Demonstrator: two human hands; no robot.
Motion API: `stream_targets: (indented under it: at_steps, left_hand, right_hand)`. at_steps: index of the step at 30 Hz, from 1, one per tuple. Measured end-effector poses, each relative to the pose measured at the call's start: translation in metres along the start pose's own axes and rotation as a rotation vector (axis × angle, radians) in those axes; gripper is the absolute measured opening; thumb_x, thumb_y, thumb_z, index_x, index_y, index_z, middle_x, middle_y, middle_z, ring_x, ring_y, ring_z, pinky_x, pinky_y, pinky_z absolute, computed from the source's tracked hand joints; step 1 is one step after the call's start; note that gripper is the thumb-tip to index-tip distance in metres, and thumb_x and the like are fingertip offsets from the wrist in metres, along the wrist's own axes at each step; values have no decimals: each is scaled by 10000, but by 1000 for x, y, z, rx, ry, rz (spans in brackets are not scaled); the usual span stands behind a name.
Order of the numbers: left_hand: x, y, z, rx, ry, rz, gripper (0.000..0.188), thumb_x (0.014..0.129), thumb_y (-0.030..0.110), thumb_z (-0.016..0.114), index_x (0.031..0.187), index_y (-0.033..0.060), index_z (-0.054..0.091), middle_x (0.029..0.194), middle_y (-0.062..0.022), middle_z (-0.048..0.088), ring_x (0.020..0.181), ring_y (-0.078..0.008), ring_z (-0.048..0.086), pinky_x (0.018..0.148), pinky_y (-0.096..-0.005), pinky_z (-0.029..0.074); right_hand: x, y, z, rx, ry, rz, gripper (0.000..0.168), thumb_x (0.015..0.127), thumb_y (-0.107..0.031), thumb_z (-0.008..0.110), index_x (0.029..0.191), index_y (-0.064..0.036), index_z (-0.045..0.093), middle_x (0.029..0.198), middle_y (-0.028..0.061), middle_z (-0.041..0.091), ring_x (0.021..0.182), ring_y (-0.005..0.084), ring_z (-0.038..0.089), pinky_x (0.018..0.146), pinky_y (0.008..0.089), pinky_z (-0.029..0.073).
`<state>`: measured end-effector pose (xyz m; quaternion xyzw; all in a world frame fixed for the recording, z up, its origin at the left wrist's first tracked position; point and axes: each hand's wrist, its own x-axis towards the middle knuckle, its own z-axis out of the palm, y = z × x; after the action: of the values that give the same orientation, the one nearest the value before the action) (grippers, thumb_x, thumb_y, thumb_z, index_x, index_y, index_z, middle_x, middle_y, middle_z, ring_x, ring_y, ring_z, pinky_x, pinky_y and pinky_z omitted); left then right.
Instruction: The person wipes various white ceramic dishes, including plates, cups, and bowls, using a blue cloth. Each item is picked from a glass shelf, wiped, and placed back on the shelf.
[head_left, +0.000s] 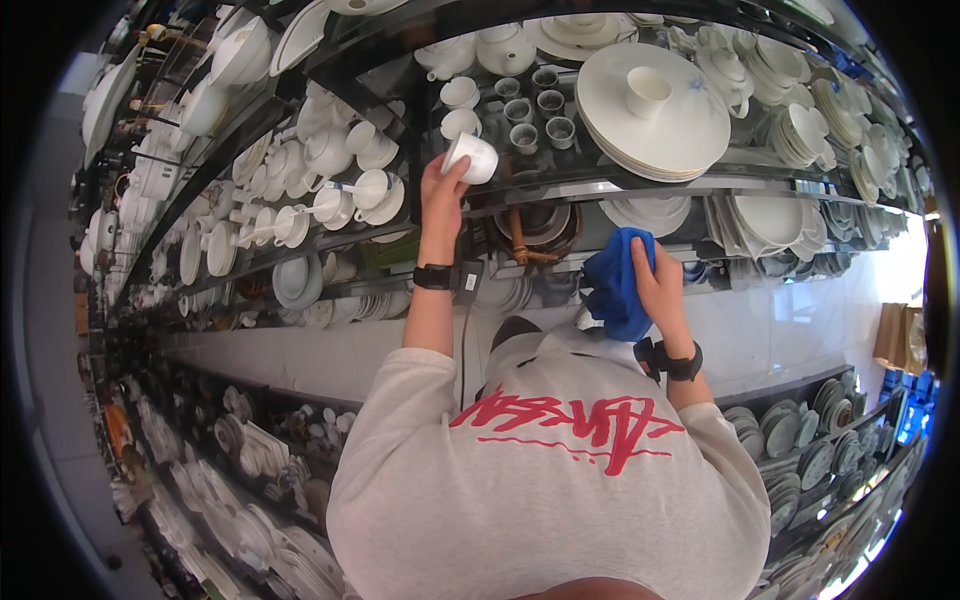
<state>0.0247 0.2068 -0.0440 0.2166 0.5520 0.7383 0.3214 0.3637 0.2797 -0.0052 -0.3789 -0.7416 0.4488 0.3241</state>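
Observation:
A white ceramic cup (475, 159) is held tilted in my left hand (444, 191), over the front edge of a glass shelf. Just behind it on the shelf stand two white cups (459, 93). To their right are several small dark-patterned cups (550, 102). My right hand (660, 281) grips a bunched blue cloth (621, 285) in front of the shelf, lower than the cup. Beyond the cloth lies a stack of large white plates (600, 135) with a small white cup (649, 91) on top.
White teapots (506, 49) stand at the back. Cups on saucers (372, 189) fill the shelf to the left. A brown basket (574, 232) sits on a lower shelf. More racks of plates (781, 433) are behind me, across a tiled aisle (765, 330).

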Motion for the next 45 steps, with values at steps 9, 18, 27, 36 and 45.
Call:
stream_targets:
  at_steps: [9, 18, 27, 36, 45]
  left_hand:
    - [-55, 31, 53, -724, -346, -357, 730, 864, 561, 502, 1323, 1, 401, 1286, -189, 507, 1188, -385, 500, 972, -551, 444]
    - [-75, 34, 88, -381, -358, -323, 789, 890, 654, 337, 1312, -8, 420, 1254, -186, 538, 1150, -336, 537, 921, -484, 488]
    - [-103, 50, 126, -167, -366, -266, 508, 986, 481, 369, 1188, 32, 493, 1090, -81, 592, 971, -168, 593, 840, -325, 488]
    - [-109, 59, 125, -37, -330, -463, 361, 980, 438, 458, 1014, 93, 556, 894, 6, 577, 813, -65, 557, 698, -223, 449]
    - [-100, 53, 114, 297, -373, -235, 250, 912, 271, 617, 988, 39, 566, 855, -18, 605, 766, -64, 571, 662, -231, 460]
  right_hand:
    - [7, 1, 4, 222, 66, 69, 343, 991, -316, 482, 976, 0, 614, 709, 8, 582, 656, 82, 481, 604, 256, 419]
    - [11, -29, -14, 961, 214, 198, 469, 1016, -382, 378, 1254, -1, 510, 1127, 89, 592, 1018, 137, 540, 901, 279, 432]
    - [30, -50, 14, 154, -104, -408, 395, 964, -185, 465, 1276, 55, 444, 1228, 227, 527, 1131, 384, 501, 995, 388, 367]
    - [50, -47, -2, 355, -551, -233, 341, 994, -264, 450, 1173, 13, 539, 1046, 138, 612, 896, 204, 593, 807, 314, 471]
    - [43, -9, 2, 582, -708, 208, 355, 1012, -314, 420, 1111, -14, 583, 910, 16, 645, 838, 83, 585, 738, 244, 477]
